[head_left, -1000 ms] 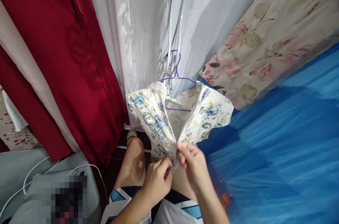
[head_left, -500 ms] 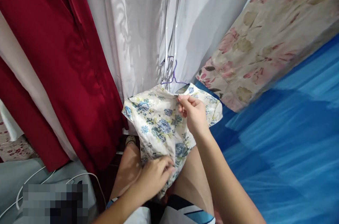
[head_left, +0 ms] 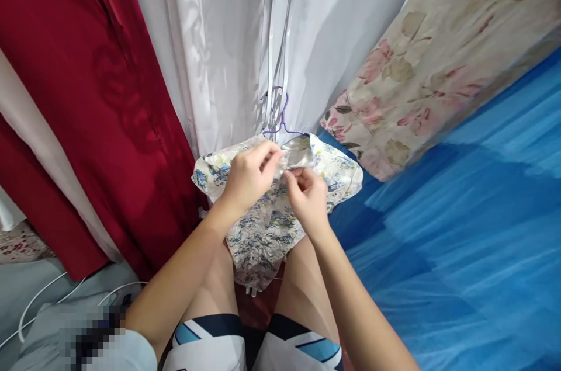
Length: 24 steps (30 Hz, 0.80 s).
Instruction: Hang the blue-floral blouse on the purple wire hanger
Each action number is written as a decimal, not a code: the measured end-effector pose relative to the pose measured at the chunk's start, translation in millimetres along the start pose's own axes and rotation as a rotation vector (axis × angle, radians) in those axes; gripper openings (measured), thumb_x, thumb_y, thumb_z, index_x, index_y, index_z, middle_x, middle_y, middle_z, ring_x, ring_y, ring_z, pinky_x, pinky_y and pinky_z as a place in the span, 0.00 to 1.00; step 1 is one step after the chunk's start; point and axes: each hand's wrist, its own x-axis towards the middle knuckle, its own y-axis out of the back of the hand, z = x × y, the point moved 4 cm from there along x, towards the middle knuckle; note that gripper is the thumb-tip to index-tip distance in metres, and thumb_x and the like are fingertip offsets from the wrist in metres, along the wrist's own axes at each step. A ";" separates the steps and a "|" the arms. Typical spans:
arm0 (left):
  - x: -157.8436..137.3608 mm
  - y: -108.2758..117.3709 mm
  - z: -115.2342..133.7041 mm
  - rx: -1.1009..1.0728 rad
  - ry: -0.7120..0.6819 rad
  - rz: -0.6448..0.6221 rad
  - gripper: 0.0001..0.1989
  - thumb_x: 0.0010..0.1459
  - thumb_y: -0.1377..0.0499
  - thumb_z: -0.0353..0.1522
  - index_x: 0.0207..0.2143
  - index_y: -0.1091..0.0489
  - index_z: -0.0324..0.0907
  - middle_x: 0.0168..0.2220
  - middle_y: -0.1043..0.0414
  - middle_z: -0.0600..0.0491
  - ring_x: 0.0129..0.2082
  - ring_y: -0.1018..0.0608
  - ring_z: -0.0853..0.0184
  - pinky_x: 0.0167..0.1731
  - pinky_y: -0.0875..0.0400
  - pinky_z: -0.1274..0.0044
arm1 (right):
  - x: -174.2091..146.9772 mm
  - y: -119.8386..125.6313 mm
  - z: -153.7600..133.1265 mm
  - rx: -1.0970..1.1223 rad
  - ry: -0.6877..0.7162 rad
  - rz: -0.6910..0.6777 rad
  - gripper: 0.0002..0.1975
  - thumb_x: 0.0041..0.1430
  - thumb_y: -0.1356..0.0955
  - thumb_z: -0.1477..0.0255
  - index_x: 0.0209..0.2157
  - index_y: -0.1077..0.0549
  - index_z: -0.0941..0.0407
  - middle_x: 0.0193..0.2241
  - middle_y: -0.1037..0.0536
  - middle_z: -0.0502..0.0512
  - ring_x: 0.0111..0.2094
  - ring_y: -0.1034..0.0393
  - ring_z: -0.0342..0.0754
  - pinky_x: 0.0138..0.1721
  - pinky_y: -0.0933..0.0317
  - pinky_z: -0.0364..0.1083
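Note:
A short-sleeved white blouse (head_left: 263, 236) with blue flowers hangs in front of my knees on a purple hanger (head_left: 283, 117). My left hand (head_left: 252, 175) is closed in a pinch on the left side of the blouse's neckline. Close beside it, my right hand (head_left: 308, 196) pinches the front neck edge with thumb and index finger. The inside of the collar shows pale between the shoulders, just above my fingers. The lower part of the blouse falls loosely between my legs.
White straps (head_left: 278, 38) run down to the hanger in front of a white curtain-like cloth (head_left: 228, 38). Red cloth (head_left: 144, 184) hangs on the left. Pink-flowered fabric (head_left: 394, 79) and blue tulle (head_left: 460, 231) are on the right. White cables (head_left: 33, 301) lie at lower left.
My left hand has come up from the lower front of the blouse to the neckline. My right hand has shifted slightly down. The blouse's lower part now hangs loose.

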 end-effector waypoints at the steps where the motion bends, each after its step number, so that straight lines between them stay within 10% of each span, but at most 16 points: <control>1: 1.4 6.9 -11.8 -0.038 0.041 0.085 0.11 0.67 0.46 0.36 0.37 0.30 0.39 0.29 0.28 0.54 0.28 0.24 0.72 0.32 0.30 0.80 | -4.4 -1.1 10.7 -0.046 -0.022 -0.017 0.13 0.60 0.32 0.62 0.27 0.32 0.55 0.17 0.36 0.45 0.19 0.45 0.41 0.22 0.52 0.41; 8: -28.4 79.0 -153.8 0.036 0.385 0.592 0.12 0.66 0.47 0.38 0.37 0.31 0.38 0.30 0.28 0.53 0.30 0.25 0.70 0.33 0.30 0.80 | -39.3 -1.1 38.1 -0.053 -0.143 -0.198 0.14 0.59 0.32 0.65 0.24 0.35 0.55 0.16 0.39 0.44 0.19 0.47 0.41 0.22 0.54 0.42; 12: -99.3 57.6 -186.6 0.000 0.704 0.540 0.15 0.64 0.47 0.39 0.29 0.32 0.38 0.26 0.31 0.54 0.29 0.29 0.69 0.31 0.33 0.80 | -51.4 0.5 38.8 0.012 -0.194 -0.228 0.15 0.59 0.32 0.66 0.23 0.38 0.55 0.17 0.41 0.44 0.20 0.47 0.40 0.23 0.53 0.41; 18: -166.7 -7.6 -151.7 -0.376 0.884 0.283 0.20 0.58 0.41 0.47 0.29 0.32 0.38 0.26 0.30 0.53 0.27 0.27 0.67 0.29 0.32 0.78 | -72.9 32.7 97.0 -0.027 -0.341 -0.113 0.17 0.59 0.33 0.62 0.21 0.37 0.55 0.16 0.37 0.46 0.20 0.44 0.42 0.24 0.49 0.42; 24: -135.2 -31.6 -56.6 -0.796 0.689 0.014 0.17 0.66 0.47 0.44 0.42 0.30 0.39 0.43 0.25 0.46 0.37 0.23 0.65 0.38 0.27 0.75 | -86.3 47.2 100.1 -0.234 -0.371 -0.300 0.15 0.43 0.27 0.72 0.37 0.25 0.58 0.30 0.22 0.54 0.30 0.30 0.49 0.33 0.37 0.46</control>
